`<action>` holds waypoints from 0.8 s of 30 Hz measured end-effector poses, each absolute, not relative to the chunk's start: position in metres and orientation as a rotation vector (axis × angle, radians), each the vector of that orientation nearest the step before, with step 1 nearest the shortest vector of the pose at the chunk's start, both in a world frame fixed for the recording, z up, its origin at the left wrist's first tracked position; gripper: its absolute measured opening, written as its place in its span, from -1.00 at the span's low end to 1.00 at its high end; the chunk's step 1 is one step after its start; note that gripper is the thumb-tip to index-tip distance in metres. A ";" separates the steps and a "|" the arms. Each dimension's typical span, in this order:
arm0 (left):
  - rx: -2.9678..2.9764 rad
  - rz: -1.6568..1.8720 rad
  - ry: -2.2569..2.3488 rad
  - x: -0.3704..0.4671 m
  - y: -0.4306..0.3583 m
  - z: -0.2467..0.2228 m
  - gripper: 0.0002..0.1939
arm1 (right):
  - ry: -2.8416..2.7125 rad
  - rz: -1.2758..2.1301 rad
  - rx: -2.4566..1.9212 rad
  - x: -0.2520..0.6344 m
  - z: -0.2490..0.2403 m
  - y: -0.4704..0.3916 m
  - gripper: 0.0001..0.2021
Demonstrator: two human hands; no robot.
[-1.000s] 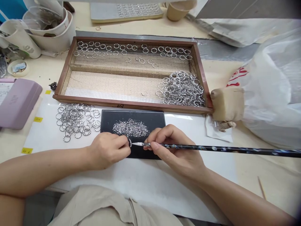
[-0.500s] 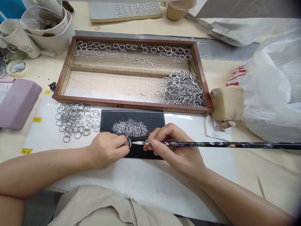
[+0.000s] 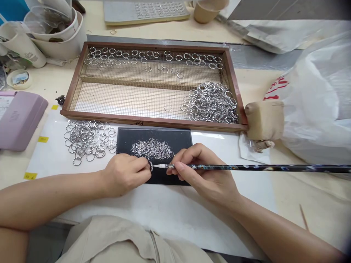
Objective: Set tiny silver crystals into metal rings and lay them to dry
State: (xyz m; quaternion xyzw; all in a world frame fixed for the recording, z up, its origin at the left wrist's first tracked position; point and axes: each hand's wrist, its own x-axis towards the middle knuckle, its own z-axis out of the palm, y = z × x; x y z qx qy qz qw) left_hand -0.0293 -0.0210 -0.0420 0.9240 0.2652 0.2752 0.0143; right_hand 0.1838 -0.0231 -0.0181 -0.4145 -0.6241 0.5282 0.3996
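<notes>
Pinched in my left hand (image 3: 128, 174) is a small silver ring (image 3: 150, 166), its edge showing past the fingertips. My right hand (image 3: 201, 173) grips a long, dark patterned pen-like tool (image 3: 246, 168), whose white pointed tip is at the ring; whether they touch is too small to tell. Both hands are over a black tray (image 3: 126, 136) that bears a spread of tiny shiny stones (image 3: 152, 148). To the left of the tray lies a loose pile of silver rings (image 3: 87, 138) on a white sheet.
Behind the black tray, a wooden mesh frame (image 3: 153, 123) holds rows of rings and a ring heap (image 3: 212, 104). A purple case (image 3: 23, 120) and white cups (image 3: 61, 45) stand left. At right are a tan block (image 3: 265, 120) and a plastic bag (image 3: 315, 95).
The long tool has turned slightly about its axis in my right hand. Both hands otherwise keep nearly the same position.
</notes>
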 end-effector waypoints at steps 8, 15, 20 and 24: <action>2.893 0.833 0.818 -0.030 -0.021 -0.041 -0.87 | -1.617 1.351 -1.022 0.184 -0.011 -0.022 -0.84; 2.904 0.830 0.809 -0.030 -0.021 -0.040 -0.88 | -1.670 1.325 -1.016 0.184 -0.011 -0.024 -0.84; 2.906 0.821 0.805 -0.030 -0.020 -0.039 -0.87 | -1.673 1.318 -1.021 0.183 -0.010 -0.024 -0.83; 2.903 0.818 0.810 -0.030 -0.020 -0.039 -0.86 | -1.673 1.316 -1.042 0.182 -0.010 -0.023 -0.84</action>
